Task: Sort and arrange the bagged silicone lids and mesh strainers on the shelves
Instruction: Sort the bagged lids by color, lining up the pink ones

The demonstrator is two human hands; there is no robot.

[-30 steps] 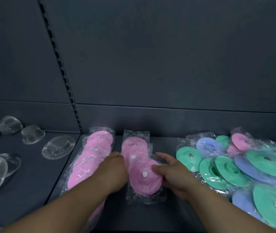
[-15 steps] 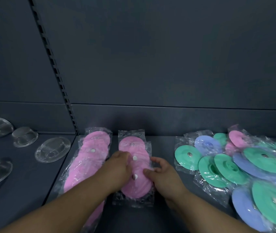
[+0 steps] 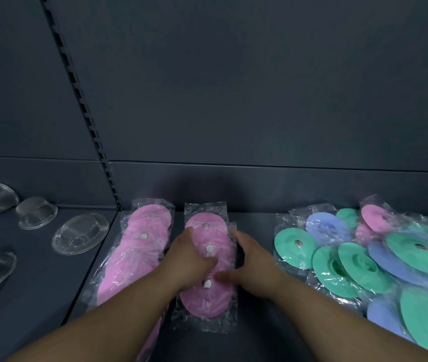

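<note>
The left hand point(image 3: 189, 259) and right hand point(image 3: 256, 259), open-fingered, press the second pink row point(image 3: 207, 301) square on the shelf point(image 3: 254, 333) beside the first row point(image 3: 139, 246). The mixed pile point(image 3: 390, 257) and strainers point(image 3: 79, 233) look unsorted.

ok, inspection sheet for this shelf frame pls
Surface: dark shelf, two bays split by a slotted upright.
Job's things: bagged pink lids in a left row and a middle row; unsorted pile of green, blue and pink bagged lids at right; clear strainers in the left bay.
Clutter: nothing seen.
Hands: left hand and right hand flank the middle row, fingers along its edges, thumbs on top.
Cables: nothing seen.
Surroundings: dark back panel.
</note>
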